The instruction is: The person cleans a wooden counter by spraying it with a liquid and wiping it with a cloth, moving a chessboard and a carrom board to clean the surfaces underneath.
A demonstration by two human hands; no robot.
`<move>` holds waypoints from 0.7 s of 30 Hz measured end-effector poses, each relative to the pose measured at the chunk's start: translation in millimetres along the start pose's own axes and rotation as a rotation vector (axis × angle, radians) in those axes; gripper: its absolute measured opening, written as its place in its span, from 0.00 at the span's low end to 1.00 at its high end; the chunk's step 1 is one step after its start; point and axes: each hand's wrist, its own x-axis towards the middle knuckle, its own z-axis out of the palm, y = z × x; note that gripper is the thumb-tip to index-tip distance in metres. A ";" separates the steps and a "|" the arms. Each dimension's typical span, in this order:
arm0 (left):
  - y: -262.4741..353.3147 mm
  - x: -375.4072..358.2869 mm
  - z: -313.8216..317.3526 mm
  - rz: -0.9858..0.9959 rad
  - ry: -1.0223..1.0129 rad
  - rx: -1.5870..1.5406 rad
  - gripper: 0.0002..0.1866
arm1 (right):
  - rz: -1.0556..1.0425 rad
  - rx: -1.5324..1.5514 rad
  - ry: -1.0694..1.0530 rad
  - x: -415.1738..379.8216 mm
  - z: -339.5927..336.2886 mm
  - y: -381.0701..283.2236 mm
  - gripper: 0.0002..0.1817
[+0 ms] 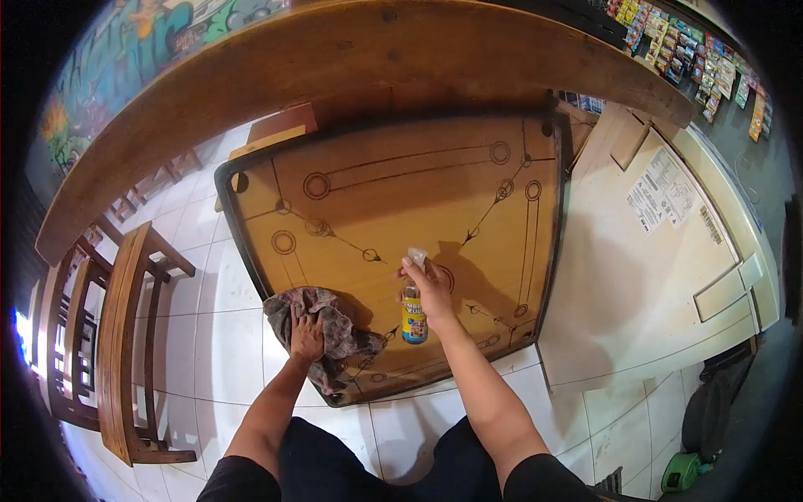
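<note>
A carrom board with a dark frame and black line markings leans in front of me. At its lower left edge, my left hand presses a crumpled, dark patterned cloth against the board, its fingers spread over the fabric and holding it there. My right hand is closed round the neck of a spray bottle with a white nozzle, a yellow label and blue at its base. The bottle is upright in front of the board's lower middle, and its shadow falls on the surface.
A curved-looking wooden beam crosses above the board. Wooden benches stand at the left on white floor tiles. To the right is a large cream appliance panel with paper labels. Hanging sachets and a green object are farther right.
</note>
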 end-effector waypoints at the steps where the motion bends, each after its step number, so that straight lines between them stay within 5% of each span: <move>1: -0.6 -1.3 5.5 -0.001 -0.002 -0.001 0.30 | -0.005 0.005 0.005 0.3 -0.7 0.9 0.21; 4: 0.5 9.3 -17.0 -0.023 -0.023 -0.068 0.30 | -0.012 0.002 0.024 -0.9 -1.3 -0.8 0.24; 6: 3.8 30.0 -37.2 -0.102 0.173 -0.110 0.35 | -0.010 -0.006 0.039 -1.8 -0.9 -2.1 0.25; 8: 8.1 63.4 -75.4 -0.199 0.147 -0.311 0.33 | -0.029 -0.032 0.061 -2.3 -1.0 -4.4 0.24; 11: 13.5 113.5 -67.0 -0.214 0.206 -0.166 0.25 | -0.015 -0.049 0.061 -5.4 -3.4 -7.2 0.28; 14: 59.2 114.9 -110.7 0.063 0.099 -0.273 0.28 | -0.049 -0.032 0.040 -3.8 -6.7 -4.4 0.29; 17: 87.5 81.6 -84.4 0.650 0.138 -0.283 0.36 | 0.001 -0.021 -0.004 -1.3 -16.2 1.5 0.24; 19: 94.5 50.9 -63.9 0.851 -0.073 -0.103 0.42 | 0.002 -0.021 -0.058 0.3 -17.1 4.4 0.20; 21: 81.6 22.7 -8.5 0.933 -0.043 -0.061 0.50 | -0.009 -0.001 -0.065 -2.0 -12.1 -1.7 0.20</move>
